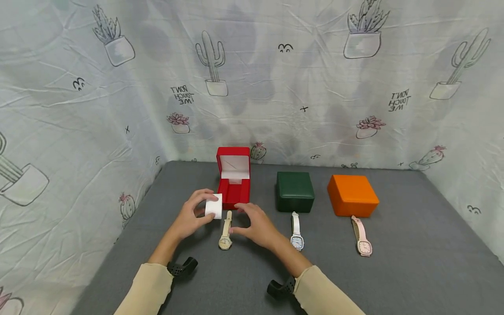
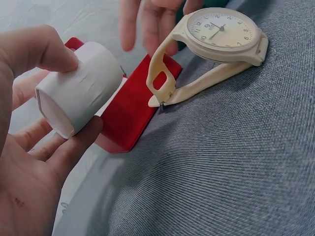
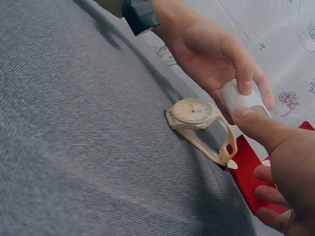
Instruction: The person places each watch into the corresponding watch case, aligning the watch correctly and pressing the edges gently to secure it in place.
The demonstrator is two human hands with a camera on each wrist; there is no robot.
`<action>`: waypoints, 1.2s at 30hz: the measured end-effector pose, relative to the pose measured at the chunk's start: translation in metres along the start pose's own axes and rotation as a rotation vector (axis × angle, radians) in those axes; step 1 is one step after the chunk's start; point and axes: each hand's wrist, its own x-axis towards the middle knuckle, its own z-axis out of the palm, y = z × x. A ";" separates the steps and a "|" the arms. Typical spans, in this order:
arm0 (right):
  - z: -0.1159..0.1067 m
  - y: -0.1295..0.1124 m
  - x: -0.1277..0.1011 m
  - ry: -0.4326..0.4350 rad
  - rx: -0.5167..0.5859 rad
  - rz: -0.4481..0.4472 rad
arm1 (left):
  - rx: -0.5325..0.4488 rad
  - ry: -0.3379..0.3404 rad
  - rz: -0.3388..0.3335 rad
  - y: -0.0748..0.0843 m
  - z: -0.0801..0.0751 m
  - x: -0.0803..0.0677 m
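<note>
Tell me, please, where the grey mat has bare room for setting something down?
Bare grey mat lies right of the pink watch and orange box, and left of the left hand. It is crowded around the red box, cream watch and right hand.

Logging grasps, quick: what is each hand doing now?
Left hand: holds the white cushion.
Right hand: open, holding nothing, beside the cream watch.

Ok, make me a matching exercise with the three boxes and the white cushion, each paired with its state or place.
Things:
1. red box
2. green box
3. orange box
4. white cushion

States or places:
A. closed, behind the pink watch
B. held in the left hand
C. lid open
D. closed, behind the white watch

Pairs: 1-C, 2-D, 3-A, 4-B
</note>
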 end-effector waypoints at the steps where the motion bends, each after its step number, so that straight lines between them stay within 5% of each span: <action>1: 0.001 0.000 0.000 -0.014 -0.019 0.001 | -0.001 -0.001 0.003 0.004 0.000 -0.001; 17: 0.024 -0.002 -0.002 -0.066 -0.371 -0.082 | 0.003 0.017 0.039 0.000 0.000 -0.004; 36: 0.030 0.002 -0.004 -0.032 -0.285 -0.075 | -0.015 0.007 0.070 -0.005 0.005 -0.007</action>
